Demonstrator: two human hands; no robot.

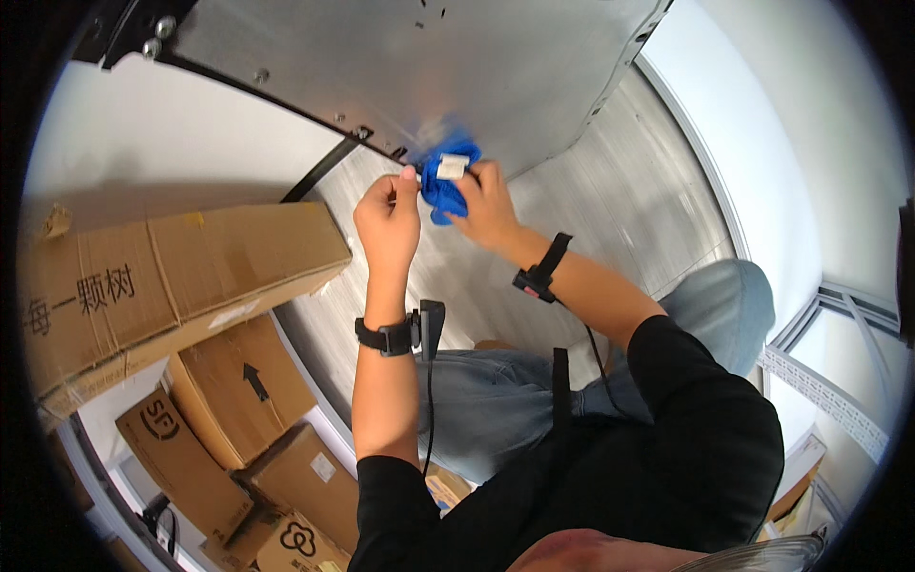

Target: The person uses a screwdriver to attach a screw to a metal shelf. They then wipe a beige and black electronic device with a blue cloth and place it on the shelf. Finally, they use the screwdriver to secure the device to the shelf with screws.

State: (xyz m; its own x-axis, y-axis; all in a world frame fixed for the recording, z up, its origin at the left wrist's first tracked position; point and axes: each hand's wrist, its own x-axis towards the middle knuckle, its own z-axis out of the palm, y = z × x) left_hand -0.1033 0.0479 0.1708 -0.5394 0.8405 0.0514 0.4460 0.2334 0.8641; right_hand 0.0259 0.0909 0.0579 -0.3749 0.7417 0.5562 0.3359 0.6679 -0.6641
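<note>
Under the lower edge of a shiny metal panel (381,67), my right hand (488,208) is closed on a bunched blue cloth (444,198) with a white label (452,168). The cloth touches or nearly touches the panel, which reflects its blue. Just left of it, my left hand (389,214) is closed in a pinch, thumb up, beside the panel's dark edge strip. Whatever its fingertips hold is too small to make out. Screws (262,75) dot the strip.
A long cardboard box (191,276) lies on the left, above several smaller boxes (246,386) on a shelf. Pale wood-look flooring (610,205) runs below the panel. White wall stands at right, with a metal rack (824,400) at lower right. Cables hang from both wrist straps.
</note>
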